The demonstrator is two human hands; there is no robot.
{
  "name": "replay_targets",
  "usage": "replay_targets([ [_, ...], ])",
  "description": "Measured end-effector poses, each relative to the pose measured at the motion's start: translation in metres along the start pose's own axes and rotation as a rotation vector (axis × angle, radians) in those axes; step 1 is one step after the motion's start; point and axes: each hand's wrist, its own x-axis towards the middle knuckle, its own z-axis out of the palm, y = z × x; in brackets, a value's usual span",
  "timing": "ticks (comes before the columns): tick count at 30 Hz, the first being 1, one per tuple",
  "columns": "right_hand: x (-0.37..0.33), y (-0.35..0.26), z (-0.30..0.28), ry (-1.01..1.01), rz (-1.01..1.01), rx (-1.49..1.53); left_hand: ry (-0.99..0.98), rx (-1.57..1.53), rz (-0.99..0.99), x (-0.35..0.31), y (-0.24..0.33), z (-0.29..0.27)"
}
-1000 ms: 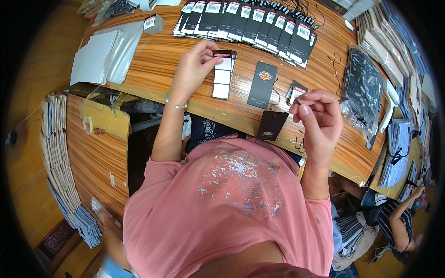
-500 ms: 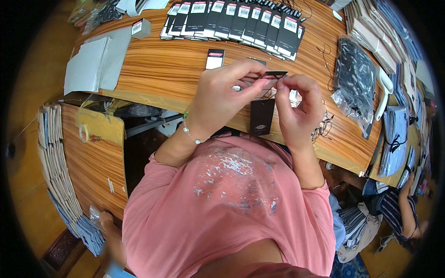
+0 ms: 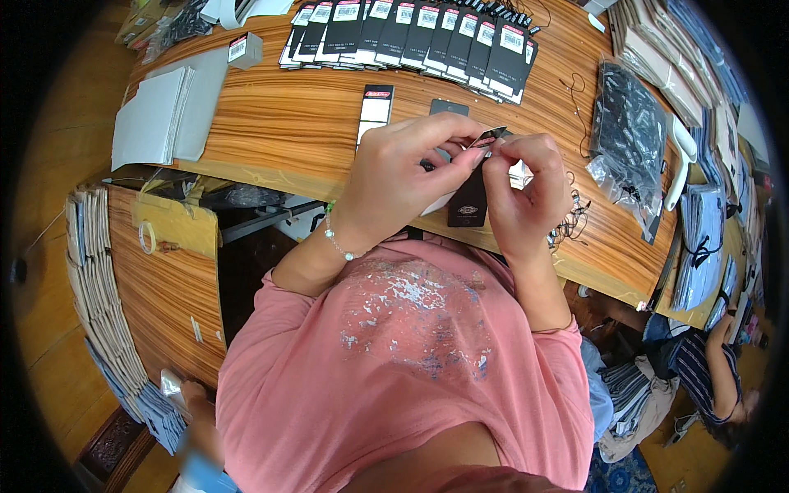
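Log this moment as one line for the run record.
left hand: pinching black hang tag | right hand: pinching same tag's top | both raised over wooden table | tag row behind

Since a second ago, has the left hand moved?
Yes. The left hand left the black-and-white tag on the table and came right to meet the right hand.

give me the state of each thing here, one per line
left hand: raised, pinching the top of a black tag
right hand: raised, pinching the same tag
black tag: hanging between both hands
row of tags: overlapping, flat on the table
plastic bag: lying on the table
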Motion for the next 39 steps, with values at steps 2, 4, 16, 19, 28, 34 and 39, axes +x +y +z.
replay_targets([
  [2,-0.002,0.001,0.001,0.003,0.062,0.019,-0.001,0.009,0.004,0.000,0.000,0.001],
  [4,-0.004,0.002,0.003,0.017,0.119,0.056,-0.008,0.042,0.020,0.000,0.000,0.001],
  [16,-0.002,-0.013,0.006,0.099,0.701,0.607,0.033,0.135,0.150,-0.002,-0.005,0.004],
  [19,0.009,-0.013,-0.006,-0.057,0.883,0.772,0.082,0.284,0.314,0.001,-0.006,0.000],
  [28,0.006,0.006,-0.019,-0.303,1.009,0.764,0.047,0.624,0.624,0.001,-0.019,-0.008],
  [34,0.007,0.015,-0.019,0.056,0.771,0.669,0.087,0.673,0.652,-0.012,-0.027,-0.010],
  [39,0.019,0.011,-0.027,0.154,0.617,0.655,0.129,0.668,0.650,-0.019,-0.034,-0.012],
])
